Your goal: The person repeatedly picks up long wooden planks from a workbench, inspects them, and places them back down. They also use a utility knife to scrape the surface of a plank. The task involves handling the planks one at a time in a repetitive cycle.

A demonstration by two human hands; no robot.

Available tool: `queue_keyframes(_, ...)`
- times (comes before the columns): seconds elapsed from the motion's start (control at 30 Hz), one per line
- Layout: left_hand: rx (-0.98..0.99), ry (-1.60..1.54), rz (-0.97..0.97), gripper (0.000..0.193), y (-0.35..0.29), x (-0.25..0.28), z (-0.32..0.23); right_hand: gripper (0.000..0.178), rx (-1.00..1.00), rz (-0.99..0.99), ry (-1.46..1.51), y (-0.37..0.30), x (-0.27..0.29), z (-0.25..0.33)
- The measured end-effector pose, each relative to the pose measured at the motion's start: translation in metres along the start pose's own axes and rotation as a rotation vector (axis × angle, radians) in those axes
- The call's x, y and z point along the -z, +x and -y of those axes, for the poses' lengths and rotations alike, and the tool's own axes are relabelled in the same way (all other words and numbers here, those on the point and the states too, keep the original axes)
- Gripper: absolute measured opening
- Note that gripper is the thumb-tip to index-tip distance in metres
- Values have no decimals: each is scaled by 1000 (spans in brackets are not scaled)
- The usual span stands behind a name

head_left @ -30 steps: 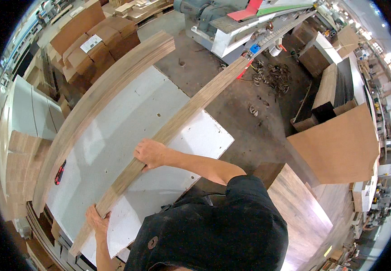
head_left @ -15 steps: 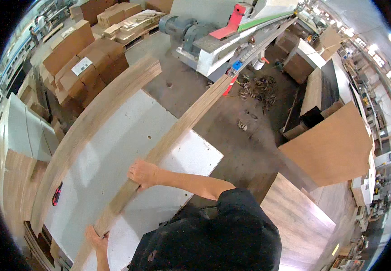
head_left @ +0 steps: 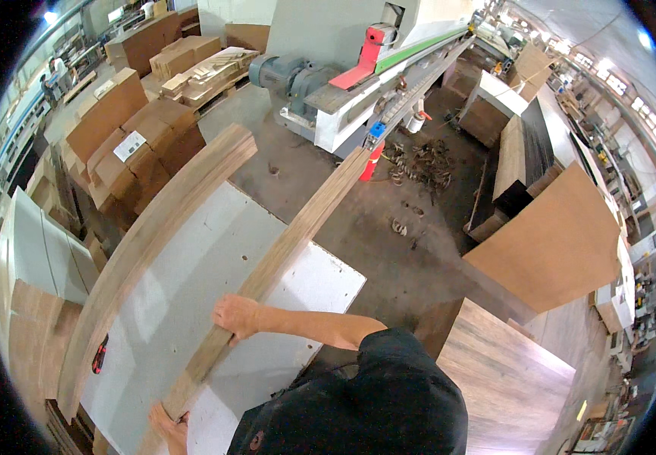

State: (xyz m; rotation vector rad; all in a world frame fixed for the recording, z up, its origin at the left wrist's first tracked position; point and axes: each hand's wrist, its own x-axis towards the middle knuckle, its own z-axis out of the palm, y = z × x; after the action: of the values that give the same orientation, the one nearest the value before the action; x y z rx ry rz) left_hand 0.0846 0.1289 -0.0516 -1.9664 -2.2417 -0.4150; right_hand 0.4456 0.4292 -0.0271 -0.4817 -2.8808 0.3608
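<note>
A long, narrow wood-grain strip [head_left: 291, 241] lies diagonally across a white board [head_left: 191, 254]. Its far end reaches past the board's edge. My right hand [head_left: 237, 316] is closed around the strip near its middle, fingers wrapped over the edge. Closer to me, at the lower left, my left hand [head_left: 169, 426] grips the same strip, thumb on one side. A stack of similar long strips [head_left: 157, 205] runs along the board's left side, its line bent by the lens. Beside that stack rests a small red and black tool [head_left: 100, 354].
Ahead stands a machine with a grey motor [head_left: 278, 74], a red guard [head_left: 362, 64] and a long rail. Cardboard-wrapped packs [head_left: 142, 148] sit at the left. Scraps [head_left: 426, 163] litter the floor. To the right are a brown panel [head_left: 551, 243] and a wood-grain panel [head_left: 502, 375].
The view has shifted, so the machine and the packs appear lower and further left. Both hands keep their hold on the strip, with little visible movement against the board.
</note>
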Motion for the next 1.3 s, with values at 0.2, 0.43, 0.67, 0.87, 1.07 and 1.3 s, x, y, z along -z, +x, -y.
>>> queue_keyframes(0.2, 26, 47, 13, 76, -5, 8, -2, 60, -7, -12, -1, 2, -6, 1)
queue_keyframes(0.43, 6, 30, 10, 80, 10, 47, -53, 61, -5, -23, -14, 1, -3, 2)
queue_keyframes(0.67, -11, -10, 30, 84, 28, 93, -109, 62, 15, -57, -16, 0, -6, 1)
queue_keyframes(0.87, -22, 58, 5, 82, 16, 67, -78, 62, -5, -12, -3, 1, -7, 0)
queue_keyframes(1.07, 156, 72, 168, 77, -12, -4, 12, 60, 23, -44, 29, 1, -4, -1)
queue_keyframes(1.3, 80, 153, 7, 67, -11, -5, 7, 60, -28, 23, 142, 0, -8, -3)
